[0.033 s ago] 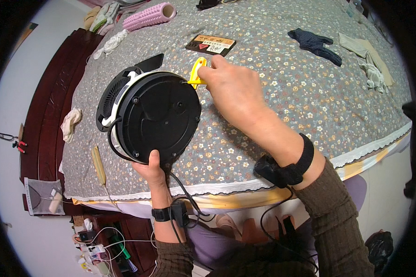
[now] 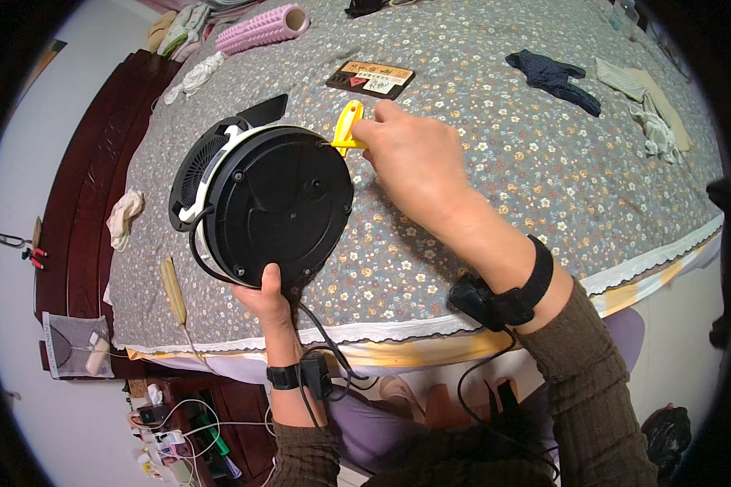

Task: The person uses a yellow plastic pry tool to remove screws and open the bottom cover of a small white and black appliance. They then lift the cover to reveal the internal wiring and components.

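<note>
A small fan (image 2: pixel 278 207) is tipped so that the round black underside of its base faces me, with screws set around the rim. Its grille (image 2: pixel 201 169) and white bracket show on the left. My left hand (image 2: pixel 266 299) grips the lower edge of the base, thumb on the black face and fingers hidden behind. Pinched in my right hand (image 2: pixel 414 154) is a yellow screwdriver (image 2: pixel 348 123), its tip against the upper right rim of the base by a screw hole. The fingertips on its handle are partly hidden.
The fan rests over a bed with a flowered cover (image 2: pixel 455 276). A dark flat box (image 2: pixel 371 79), a pink foam roller (image 2: pixel 261 29) and a navy garment (image 2: pixel 554 79) lie farther off. A yellowish stick-like thing (image 2: pixel 173 290) lies left. The black cord (image 2: pixel 326 334) hangs near my left wrist.
My right hand has turned slightly on the screwdriver and sunk a little. The fan and my left hand stay as they were.
</note>
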Demonstrator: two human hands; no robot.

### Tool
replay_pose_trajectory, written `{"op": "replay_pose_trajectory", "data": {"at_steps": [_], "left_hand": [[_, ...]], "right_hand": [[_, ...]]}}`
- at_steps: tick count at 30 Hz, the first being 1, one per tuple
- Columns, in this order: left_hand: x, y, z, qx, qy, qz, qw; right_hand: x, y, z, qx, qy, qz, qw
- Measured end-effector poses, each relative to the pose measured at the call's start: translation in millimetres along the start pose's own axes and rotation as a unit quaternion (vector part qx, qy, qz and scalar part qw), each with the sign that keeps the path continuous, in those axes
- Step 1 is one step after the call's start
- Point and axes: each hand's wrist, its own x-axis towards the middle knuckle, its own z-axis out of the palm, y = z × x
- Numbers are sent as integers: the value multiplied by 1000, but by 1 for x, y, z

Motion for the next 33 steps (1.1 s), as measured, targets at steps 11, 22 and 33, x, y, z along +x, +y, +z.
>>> {"op": "replay_pose_trajectory", "data": {"at_steps": [11,22,33], "left_hand": [[0,0,-2,-1,3,-11,1000],[2,3,1,-16,-20,15,1000],[2,1,2,-9,-12,10,1000]], "right_hand": [[-43,24,-4,261,-216,138,931],[-74,11,22,224,-170,135,950],[-74,7,26,244,-160,157,944]]}}
